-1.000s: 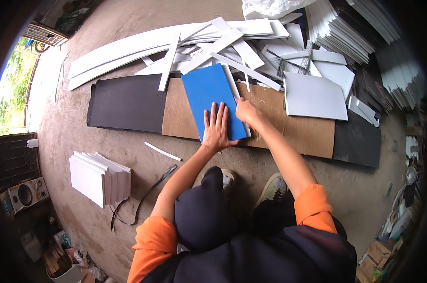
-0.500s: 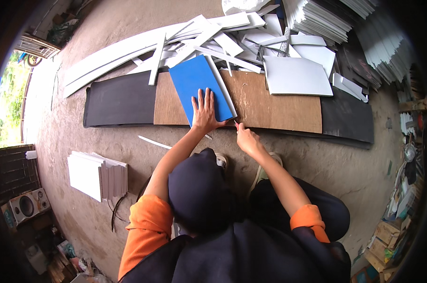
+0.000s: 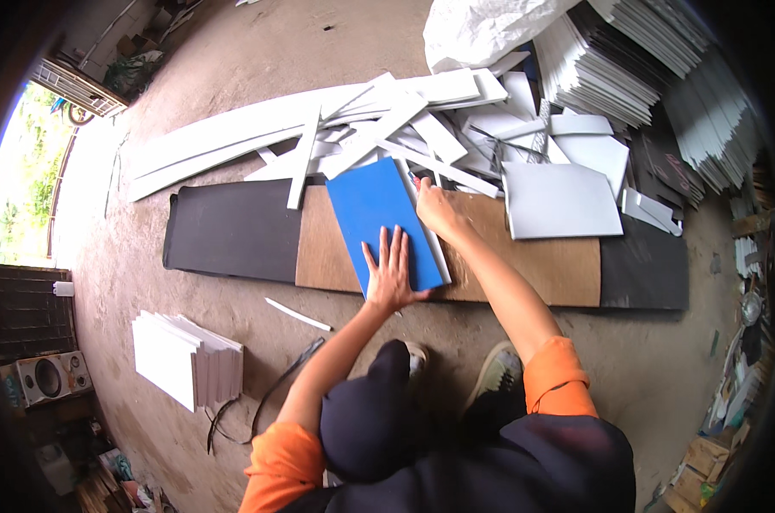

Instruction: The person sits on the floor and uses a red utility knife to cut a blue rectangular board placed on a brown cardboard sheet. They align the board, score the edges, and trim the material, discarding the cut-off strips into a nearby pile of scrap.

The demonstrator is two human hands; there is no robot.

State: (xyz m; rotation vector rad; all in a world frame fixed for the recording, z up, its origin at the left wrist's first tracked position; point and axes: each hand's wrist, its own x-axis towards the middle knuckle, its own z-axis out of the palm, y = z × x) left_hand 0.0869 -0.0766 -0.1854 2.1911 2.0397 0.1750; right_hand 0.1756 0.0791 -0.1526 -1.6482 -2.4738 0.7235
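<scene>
Left hand (image 3: 392, 275) spread flat on blue sheet (image 3: 372, 214), pinning it to brown board (image 3: 524, 256) on the floor. Right hand (image 3: 434, 209) closed at sheet's far right edge (tool inside, if any, unclear), white offcuts (image 3: 387, 120) beyond.

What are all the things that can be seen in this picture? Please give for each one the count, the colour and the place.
blue sheet: one, blue, flat on the brown board
brown board: one, brown, on the floor in the middle
black mat: one, black, under the board, showing at both ends
white strips: many, white, heaped behind the board
white panel: one, pale grey-white, right part of the board
white stack: one pile, white, floor at left
speaker: one, light with dark cones, far left
white bag: one, white, top
left hand: flat on the blue sheet, fingers spread
right hand: at the sheet's right edge, closed; what it holds is unclear
</scene>
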